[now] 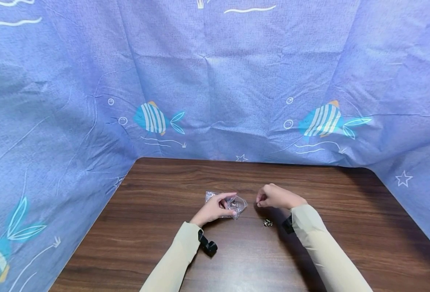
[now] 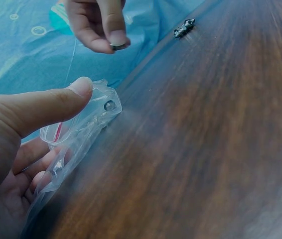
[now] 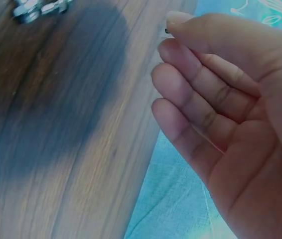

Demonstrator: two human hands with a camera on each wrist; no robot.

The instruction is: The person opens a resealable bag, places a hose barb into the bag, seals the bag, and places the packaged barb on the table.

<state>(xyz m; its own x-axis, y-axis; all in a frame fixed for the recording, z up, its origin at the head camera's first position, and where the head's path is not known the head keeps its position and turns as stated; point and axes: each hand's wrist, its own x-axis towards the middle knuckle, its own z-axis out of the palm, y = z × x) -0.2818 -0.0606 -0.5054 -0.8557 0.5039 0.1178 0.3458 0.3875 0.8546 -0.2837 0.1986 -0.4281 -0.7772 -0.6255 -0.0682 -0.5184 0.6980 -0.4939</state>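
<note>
My left hand (image 1: pixel 213 210) holds a clear plastic zip bag (image 1: pixel 238 206) near the middle of the table. Thumb and fingers spread its mouth, where a red strip shows in the left wrist view. Inside the bag lies a small round metal piece (image 2: pixel 109 105). To the right, my right hand (image 1: pixel 278 197) hovers above the table and pinches a tiny dark metal piece (image 2: pixel 118 47) between thumb and index fingertip. Most of that piece is hidden by the fingertips. Close in front of the right hand lies a small pile of shiny metal pieces (image 1: pixel 267 223).
The brown wood-grain table (image 1: pixel 156 243) has rounded far corners. A blue cloth (image 1: pixel 237 89) printed with fish hangs behind it and along both sides. Each wrist wears a black strap with a camera, the left camera (image 1: pixel 210 248) standing out over the table.
</note>
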